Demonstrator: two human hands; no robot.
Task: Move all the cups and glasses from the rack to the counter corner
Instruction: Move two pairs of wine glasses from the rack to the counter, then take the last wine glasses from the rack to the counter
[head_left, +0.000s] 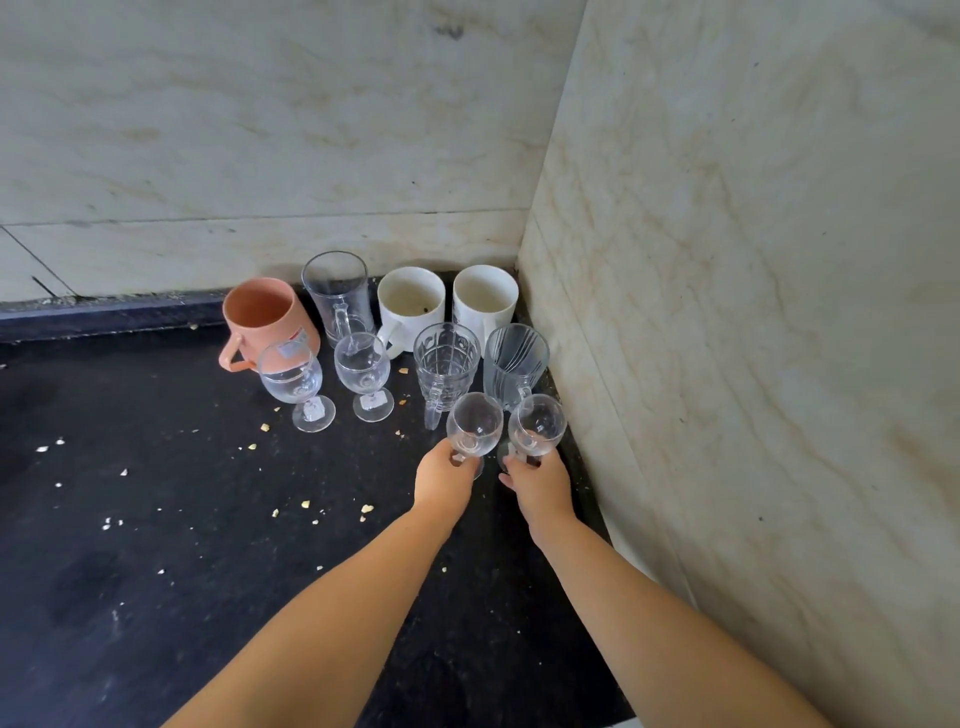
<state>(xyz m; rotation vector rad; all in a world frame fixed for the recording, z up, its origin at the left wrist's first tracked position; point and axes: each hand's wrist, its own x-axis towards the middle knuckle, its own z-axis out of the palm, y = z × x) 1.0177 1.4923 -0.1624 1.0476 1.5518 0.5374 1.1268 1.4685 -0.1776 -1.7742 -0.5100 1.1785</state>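
My left hand (445, 480) grips the stem of a small clear wine glass (474, 423). My right hand (540, 486) grips the stem of a second wine glass (536, 423) just to its right, close to the side wall. Both glasses stand upright at the front of the group in the counter corner. Behind them are a patterned glass mug (447, 361) and a striped glass (516, 361). Two more wine glasses (291, 374) (362, 366) stand to the left. At the back are an orange mug (265, 319), a tall glass mug (337, 296) and two white mugs (411, 306) (484, 299).
The black counter (156, 519) is strewn with small crumbs. Marble walls (260, 156) meet at the corner behind and to the right of the cups. The rack is out of view.
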